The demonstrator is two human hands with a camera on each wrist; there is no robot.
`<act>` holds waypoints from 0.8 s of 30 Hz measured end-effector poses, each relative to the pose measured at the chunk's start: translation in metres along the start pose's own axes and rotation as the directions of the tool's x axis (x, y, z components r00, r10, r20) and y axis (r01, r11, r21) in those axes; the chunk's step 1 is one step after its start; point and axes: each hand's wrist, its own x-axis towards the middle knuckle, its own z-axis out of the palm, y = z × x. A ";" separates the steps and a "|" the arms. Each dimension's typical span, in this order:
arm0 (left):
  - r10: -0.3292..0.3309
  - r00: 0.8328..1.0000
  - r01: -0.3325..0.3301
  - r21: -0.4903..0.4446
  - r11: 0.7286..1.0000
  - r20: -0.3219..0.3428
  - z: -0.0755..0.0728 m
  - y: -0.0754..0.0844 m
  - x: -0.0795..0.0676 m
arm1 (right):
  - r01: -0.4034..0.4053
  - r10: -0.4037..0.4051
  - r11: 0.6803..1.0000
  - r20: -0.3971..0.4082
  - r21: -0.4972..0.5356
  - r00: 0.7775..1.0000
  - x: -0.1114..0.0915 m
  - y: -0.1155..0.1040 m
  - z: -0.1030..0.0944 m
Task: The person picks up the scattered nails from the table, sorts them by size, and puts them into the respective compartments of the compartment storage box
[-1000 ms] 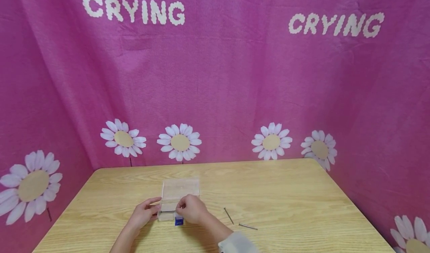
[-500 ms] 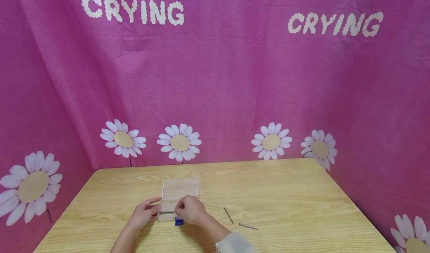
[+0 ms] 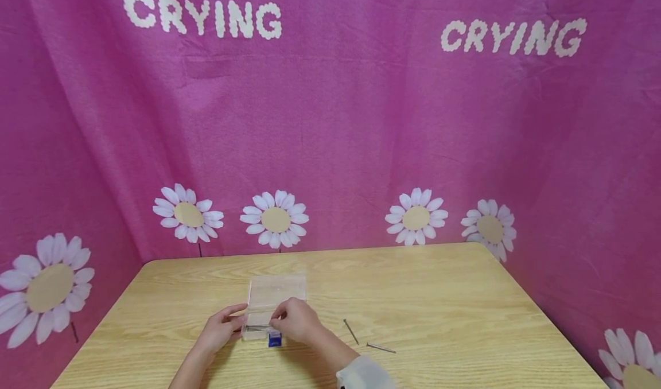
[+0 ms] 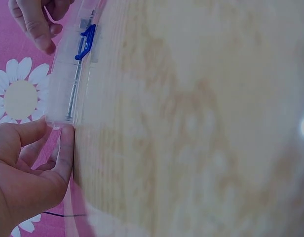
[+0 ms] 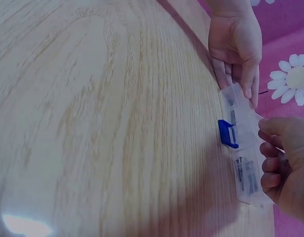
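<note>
A clear plastic box point(image 3: 256, 336) with a blue latch point(image 3: 275, 340) stands on the table, its see-through lid point(image 3: 277, 288) tipped back open. With thumb and fingers, my left hand point(image 3: 219, 330) grips the box's left end. Over the middle of the box is my right hand point(image 3: 296, 320), fingers curled and fingertips at the open top. Grey nails point(image 4: 72, 98) lie inside the left part, and more nails point(image 5: 246, 174) show through the right part. Whether the right fingertips pinch a nail, I cannot tell.
Two loose nails point(image 3: 351, 331) lie on the wooden table point(image 3: 439, 303) right of the box. Behind the table and at both sides hangs a pink curtain point(image 3: 335, 119) with daisies and lettering.
The nail in the left part of the box, level before, now lies slightly slanted and lower. Both hands stay almost in place; the loose nails have not moved.
</note>
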 end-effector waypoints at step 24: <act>-0.006 1.000 0.006 0.022 1.000 -0.002 0.001 0.001 0.000 | 0.011 -0.012 0.999 0.024 0.045 1.000 -0.015 0.026 -0.035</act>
